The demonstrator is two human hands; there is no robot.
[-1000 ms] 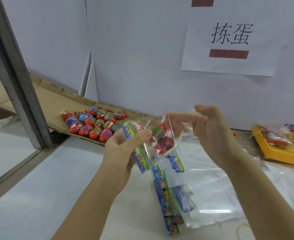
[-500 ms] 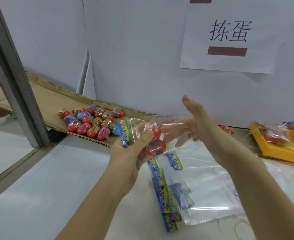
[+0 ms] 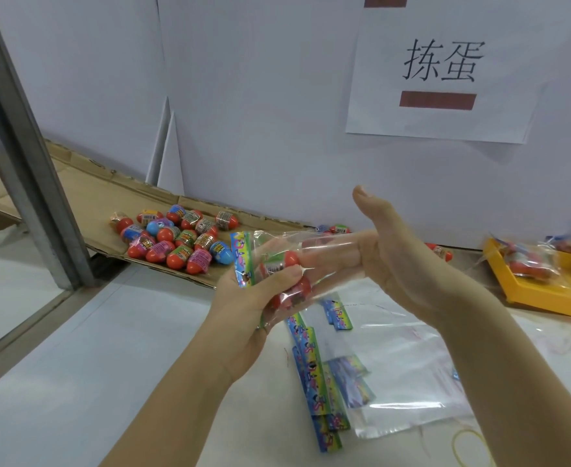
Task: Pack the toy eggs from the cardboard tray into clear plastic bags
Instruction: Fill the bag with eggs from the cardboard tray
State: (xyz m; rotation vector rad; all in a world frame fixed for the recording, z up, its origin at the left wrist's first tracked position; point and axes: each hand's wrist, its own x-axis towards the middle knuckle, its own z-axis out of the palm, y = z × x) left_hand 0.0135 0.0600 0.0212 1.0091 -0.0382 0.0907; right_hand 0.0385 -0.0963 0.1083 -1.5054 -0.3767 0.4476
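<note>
Toy eggs (image 3: pixel 176 241), mostly red with coloured wrappers, lie in a heap on the cardboard tray (image 3: pixel 85 193) at the middle left of the frame, against the white wall (image 3: pixel 260 96). In the centre the left hand (image 3: pixel 243 308) grips a clear bag (image 3: pixel 277 237) that has a coloured strip on its edge. The fingers are curled around the bag from behind and the thumb presses on it from the front. Two red eggs (image 3: pixel 279 261) are inside this bag, one above the other, by the thumb. The right hand (image 3: pixel 392 261) is released: its fingers (image 3: pixel 331 251) are straight and point to the left, the thumb stands up, and the clear film covers the fingertips. Whether they are inside the bag or only behind it, I cannot tell. Below the hands a pile of empty bags (image 3: pixel 405 375) lies flat on the white table (image 3: pixel 92 365). At the right edge a yellow tray (image 3: pixel 546 298) holds filled bags (image 3: pixel 526 261). A paper sign (image 3: pixel 439 69) hangs at the upper right.
</note>
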